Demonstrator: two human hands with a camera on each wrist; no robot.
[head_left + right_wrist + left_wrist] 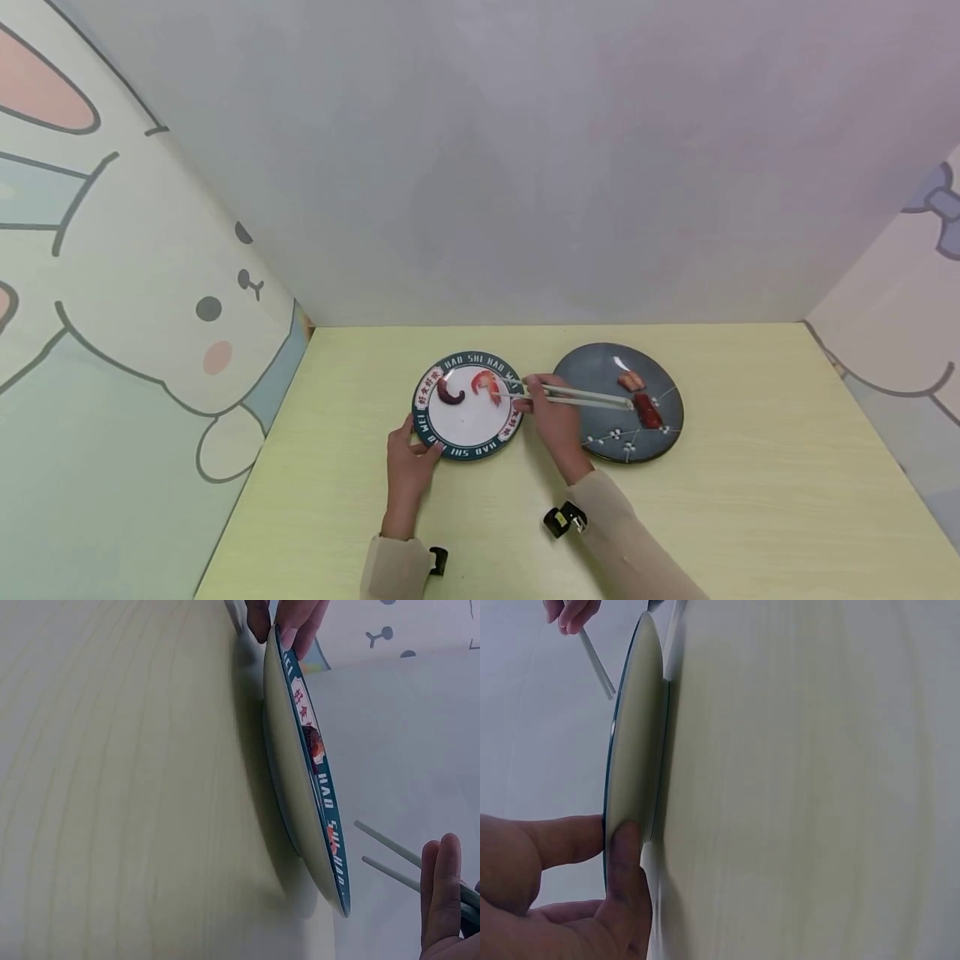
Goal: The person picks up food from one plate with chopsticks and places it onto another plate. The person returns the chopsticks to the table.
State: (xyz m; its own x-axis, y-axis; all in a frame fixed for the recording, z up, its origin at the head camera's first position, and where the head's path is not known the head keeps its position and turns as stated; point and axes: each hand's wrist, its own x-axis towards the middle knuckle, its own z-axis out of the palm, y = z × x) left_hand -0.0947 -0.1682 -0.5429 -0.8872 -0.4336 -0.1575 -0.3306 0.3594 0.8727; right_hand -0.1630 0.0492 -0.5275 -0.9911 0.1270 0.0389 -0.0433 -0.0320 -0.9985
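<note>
My left hand [408, 467] grips the near left rim of a white plate [463, 429] with a dark green lettered border, thumb on the rim and fingers at its side and underside. On that plate lie an orange-and-white shrimp [486, 385] and a dark red curled piece [450, 393] like a tentacle. My right hand [557, 427] holds a pair of pale chopsticks [588, 398] at the plate's right edge. Their tips are parted and point at the shrimp in the head view; in the right wrist view the chopsticks [390, 844] hover above the plate with nothing between them.
Right of the white plate stands a dark blue-grey plate [600, 421] with a blossom pattern. It carries a small pinkish-orange piece [632, 381] and a glossy dark red piece [648, 412]. The pale wooden table [750, 467] meets a grey wall [555, 208] at the back.
</note>
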